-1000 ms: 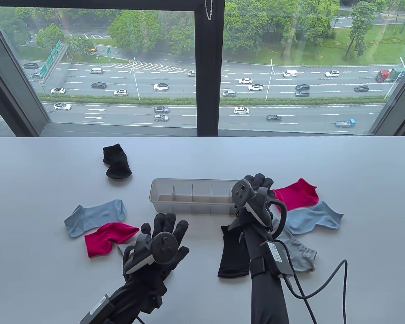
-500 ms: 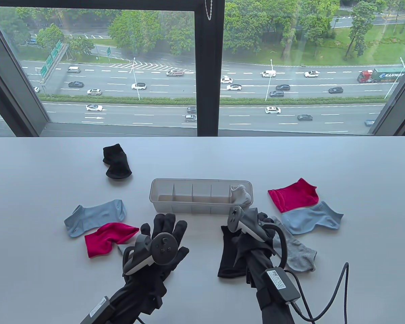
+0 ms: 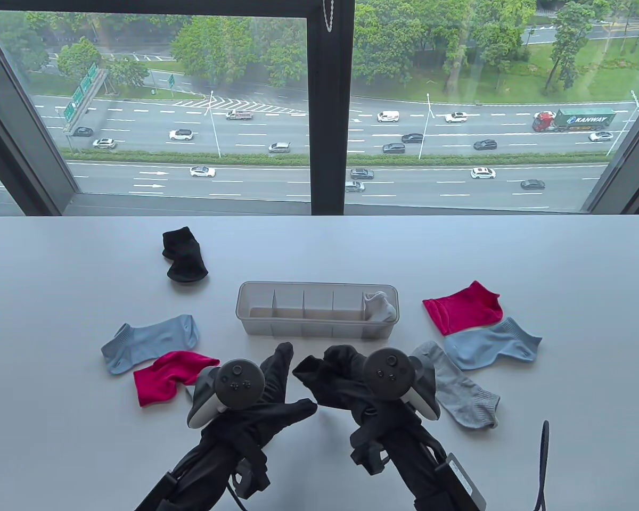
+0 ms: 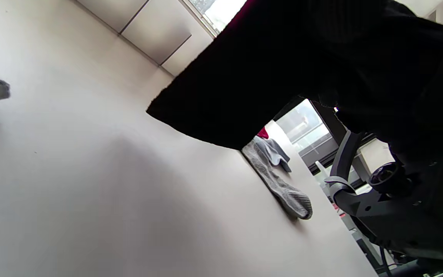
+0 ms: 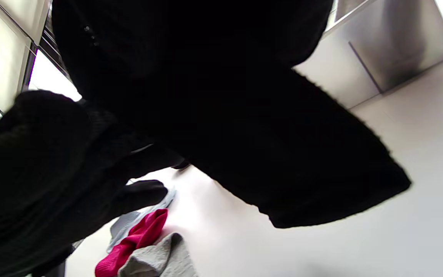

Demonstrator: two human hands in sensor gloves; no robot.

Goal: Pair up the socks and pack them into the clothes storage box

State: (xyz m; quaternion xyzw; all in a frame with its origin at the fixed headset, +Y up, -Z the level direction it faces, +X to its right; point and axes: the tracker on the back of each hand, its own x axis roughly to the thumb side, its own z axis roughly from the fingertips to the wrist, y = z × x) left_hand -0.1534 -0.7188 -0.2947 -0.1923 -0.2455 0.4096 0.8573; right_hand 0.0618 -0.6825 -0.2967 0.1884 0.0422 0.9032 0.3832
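green truck point(image 3: 574, 119) reads "kanway"; right hand point(image 3: 375, 391) grips black sock point(image 3: 327, 380)

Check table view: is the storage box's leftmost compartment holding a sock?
No, the storage box has one grey sock, in its rightmost compartment; the leftmost is bare.

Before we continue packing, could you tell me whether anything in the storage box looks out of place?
Yes: the grey sock in the right end compartment of the storage box appears to be a single, while another grey sock lies loose on the table.
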